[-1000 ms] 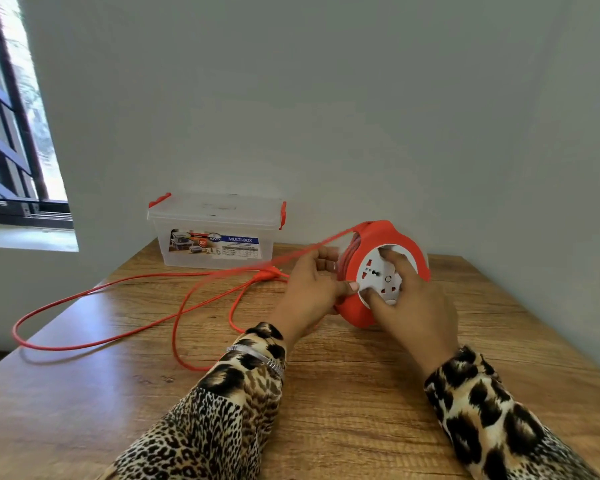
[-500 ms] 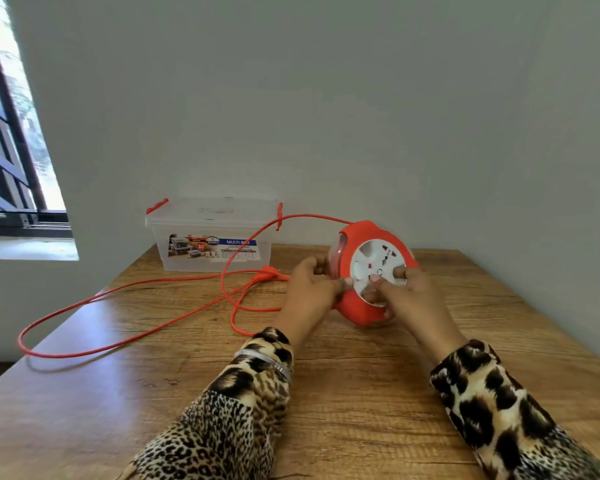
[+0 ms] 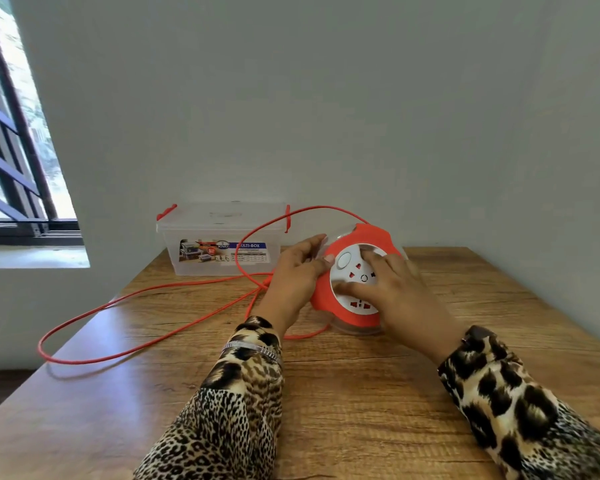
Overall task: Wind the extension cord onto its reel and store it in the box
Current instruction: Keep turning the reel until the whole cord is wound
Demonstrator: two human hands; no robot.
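Observation:
An orange cord reel (image 3: pixel 359 320) with a white socket face stands tilted on the wooden table (image 3: pixel 343 403). My left hand (image 3: pixel 297 277) grips the reel's left edge, thumb on the orange rim. My right hand (image 3: pixel 392 289) lies on the white face, fingers spread and curled against it. The orange cord (image 3: pixel 146 294) arcs up over the reel's top and trails left across the table in long loops. A clear plastic box (image 3: pixel 222 247) with red clips and a closed lid stands at the back by the wall.
A grey wall runs behind and to the right of the table. A window (image 3: pixel 11 150) with dark bars is at the left. The cord's farthest loop reaches the table's left edge (image 3: pixel 44 351).
The white face has turned under my right hand, which now covers more of it. The raised cord loop has shifted higher over the reel, and the loop on the table has drawn in slightly.

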